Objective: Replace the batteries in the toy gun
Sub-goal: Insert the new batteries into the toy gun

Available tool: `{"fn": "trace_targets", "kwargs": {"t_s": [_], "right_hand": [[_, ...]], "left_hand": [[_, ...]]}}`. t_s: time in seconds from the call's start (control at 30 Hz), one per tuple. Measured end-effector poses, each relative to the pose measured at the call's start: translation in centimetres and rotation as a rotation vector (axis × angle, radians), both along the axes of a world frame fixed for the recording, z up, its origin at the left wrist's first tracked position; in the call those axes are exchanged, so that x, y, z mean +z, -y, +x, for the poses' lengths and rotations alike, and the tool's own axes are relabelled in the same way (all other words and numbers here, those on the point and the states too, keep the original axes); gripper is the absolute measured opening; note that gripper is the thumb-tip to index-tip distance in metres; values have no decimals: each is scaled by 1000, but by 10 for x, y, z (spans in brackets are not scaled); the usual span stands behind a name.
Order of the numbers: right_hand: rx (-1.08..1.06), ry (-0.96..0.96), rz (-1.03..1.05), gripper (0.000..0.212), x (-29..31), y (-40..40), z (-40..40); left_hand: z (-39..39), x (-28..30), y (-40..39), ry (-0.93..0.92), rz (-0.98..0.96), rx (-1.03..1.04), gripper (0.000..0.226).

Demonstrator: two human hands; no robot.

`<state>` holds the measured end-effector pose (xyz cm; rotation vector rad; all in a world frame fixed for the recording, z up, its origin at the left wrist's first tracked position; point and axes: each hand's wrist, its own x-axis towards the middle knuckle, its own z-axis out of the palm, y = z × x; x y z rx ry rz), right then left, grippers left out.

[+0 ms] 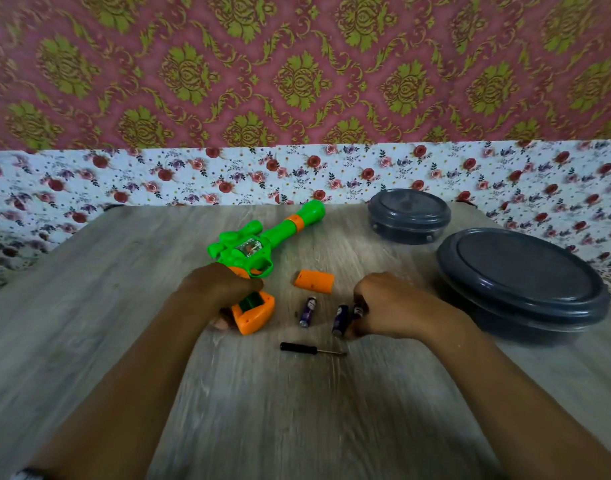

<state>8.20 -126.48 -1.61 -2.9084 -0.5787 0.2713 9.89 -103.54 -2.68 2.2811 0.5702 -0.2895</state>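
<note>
Grey wood-grain tabletop (297,410) fills 6 o'clock. White cloth with red rose print (158,178) banded across centre, 9 to 3 o'clock. Pink wall covering with gold-green damask motifs (297,64) at 12 o'clock.

Quick count of what's on the table: one green and orange toy gun (262,244), one loose orange battery cover (314,281), and three purple batteries, one (307,311) lying apart, a second (340,319) next to it, a third (356,311) mostly hidden by fingers. One small black screwdriver (311,348). Two round grey lidded containers, a small one (408,215) and a big one (524,282). Two hands, left (221,289) and right (390,304).
</note>
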Motion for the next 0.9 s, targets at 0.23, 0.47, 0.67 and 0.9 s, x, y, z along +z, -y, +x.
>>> {"fn": "trace_targets", "kwargs": {"t_s": [0.23, 0.47, 0.67, 0.9], "right_hand": [[-51, 21, 308, 40, 5, 4, 16], [-31, 84, 800, 48, 10, -61, 30], [-52, 181, 1071, 44, -17, -103, 31], [-79, 243, 1228, 42, -38, -107, 25]], "left_hand": [[16, -6, -16, 161, -355, 138, 30], [20, -25, -24, 340, -571, 381, 33], [18, -39, -21, 469, -781, 274, 14], [19, -43, -13, 637, -873, 236, 45]]}}
